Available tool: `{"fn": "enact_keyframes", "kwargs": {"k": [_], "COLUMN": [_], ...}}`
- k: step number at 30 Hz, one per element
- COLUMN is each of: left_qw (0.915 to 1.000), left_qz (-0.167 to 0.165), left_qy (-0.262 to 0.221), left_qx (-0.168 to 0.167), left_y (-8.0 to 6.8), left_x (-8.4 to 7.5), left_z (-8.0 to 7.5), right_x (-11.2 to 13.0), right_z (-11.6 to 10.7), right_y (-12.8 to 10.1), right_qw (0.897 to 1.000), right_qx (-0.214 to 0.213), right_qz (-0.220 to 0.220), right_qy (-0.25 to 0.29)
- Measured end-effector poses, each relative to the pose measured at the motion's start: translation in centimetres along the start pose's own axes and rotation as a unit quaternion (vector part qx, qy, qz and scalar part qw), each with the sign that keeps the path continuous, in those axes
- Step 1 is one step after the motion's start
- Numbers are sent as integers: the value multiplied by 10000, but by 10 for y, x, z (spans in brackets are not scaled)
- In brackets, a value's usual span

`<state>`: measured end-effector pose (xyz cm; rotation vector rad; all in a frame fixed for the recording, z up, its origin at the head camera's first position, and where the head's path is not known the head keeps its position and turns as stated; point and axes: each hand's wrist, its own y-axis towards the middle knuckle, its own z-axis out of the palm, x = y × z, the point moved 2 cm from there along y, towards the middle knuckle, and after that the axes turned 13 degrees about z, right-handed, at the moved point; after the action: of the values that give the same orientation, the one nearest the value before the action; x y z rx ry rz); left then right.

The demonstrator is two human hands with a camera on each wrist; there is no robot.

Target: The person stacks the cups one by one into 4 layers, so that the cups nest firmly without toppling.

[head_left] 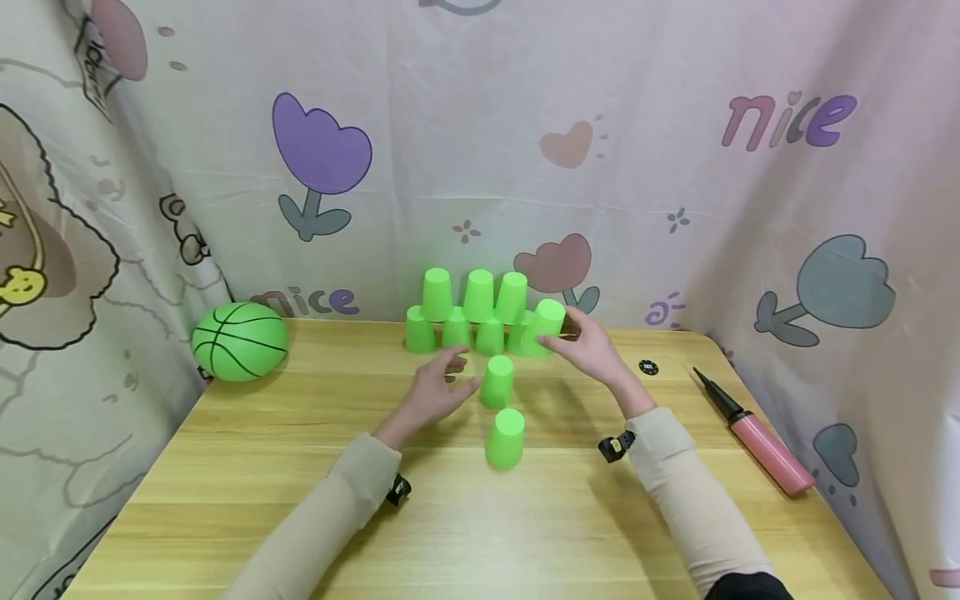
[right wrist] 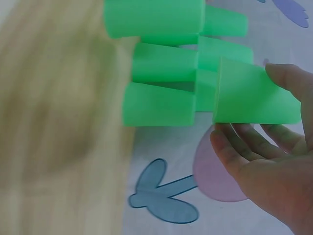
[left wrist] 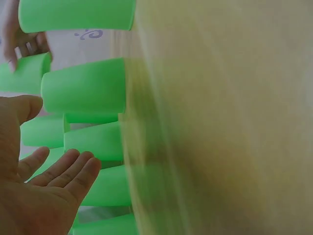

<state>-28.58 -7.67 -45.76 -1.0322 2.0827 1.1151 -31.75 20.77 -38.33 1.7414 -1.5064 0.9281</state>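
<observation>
So your right hand [head_left: 592,346] is gripping a green cup [head_left: 545,327], upside down and tilted, fingers and thumb curled round its sides, right at the right end of the cup stack [head_left: 467,315] at the back of the desk [head_left: 300,492]. That stack has a bottom row of upside-down green cups with three more sitting on top, close to the cartoon-print curtain [head_left: 675,167]. Your left hand [head_left: 438,392] is open, fingers relaxed and spread, holding nothing, hovering just left of a loose cup [head_left: 497,381] standing upside down in front of the stack. Another lone cup [head_left: 506,437] stands nearer to you. Off to the left there's a green ball [head_left: 240,341] by the curtain, and on the right a pink pump [head_left: 757,437] lying near the desk edge.
</observation>
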Motion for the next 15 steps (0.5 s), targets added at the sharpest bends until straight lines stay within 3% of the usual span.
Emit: {"fn": "enact_keyframes", "kwargs": {"k": [15], "left_qw": [9988], "left_qz": [263], "left_qy": [105], "left_qx": [411], "left_y": [-6], "left_x": [5], "left_z": [18], "right_x": [48], "right_z": [-10], "right_y": [27], "right_qw": [9992], "right_qx": [-285], "right_qz": [-242], "right_qy": [128]}}
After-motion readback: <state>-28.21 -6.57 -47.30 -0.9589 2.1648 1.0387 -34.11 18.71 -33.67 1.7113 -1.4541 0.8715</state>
